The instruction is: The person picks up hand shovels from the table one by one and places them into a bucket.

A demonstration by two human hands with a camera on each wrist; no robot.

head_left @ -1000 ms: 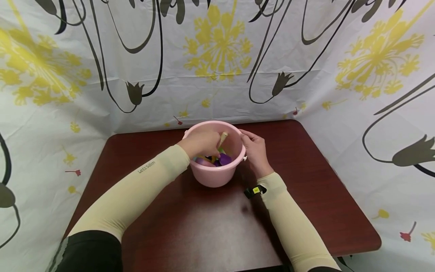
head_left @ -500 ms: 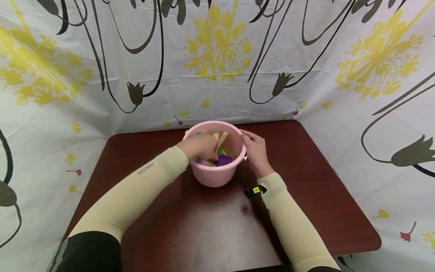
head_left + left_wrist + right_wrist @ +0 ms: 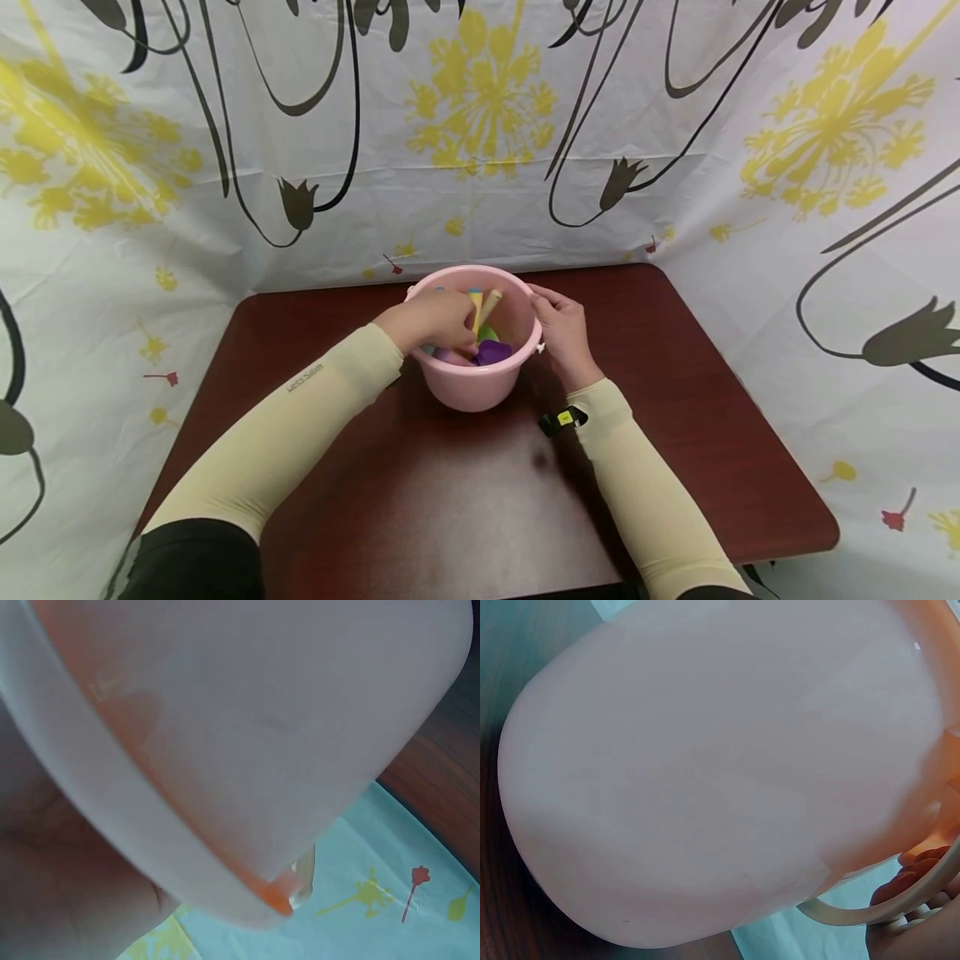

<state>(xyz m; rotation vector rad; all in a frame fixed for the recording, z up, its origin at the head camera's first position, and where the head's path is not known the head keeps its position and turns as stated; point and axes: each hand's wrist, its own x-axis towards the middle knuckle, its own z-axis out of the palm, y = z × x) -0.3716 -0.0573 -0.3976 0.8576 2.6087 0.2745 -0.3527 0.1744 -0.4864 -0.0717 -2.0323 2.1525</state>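
A pink plastic bucket (image 3: 470,390) stands near the back of the table. My left hand (image 3: 435,319) reaches over its left rim, fingers down among the contents; the head view does not show whether they grip anything. Beside those fingers rise a yellow stick with a blue end (image 3: 476,302) and a cream stick (image 3: 491,305). A purple piece (image 3: 493,352) and a green one (image 3: 487,333) lie lower inside. On the right, my right hand (image 3: 567,337) holds the bucket's rim between thumb and fingers. The right wrist view shows curled fingers (image 3: 922,877) behind the bucket's pale handle (image 3: 847,915).
The dark red-brown table (image 3: 420,500) has rounded corners. Behind and beside it hangs a white sheet (image 3: 487,217) with yellow and grey flower prints. A small black strap with a yellow patch (image 3: 564,420) sits at the right wrist.
My left hand has shifted slightly left and back inside the bucket, leaving the yellow stick and green piece in sight. The right hand and bucket have stayed in place.
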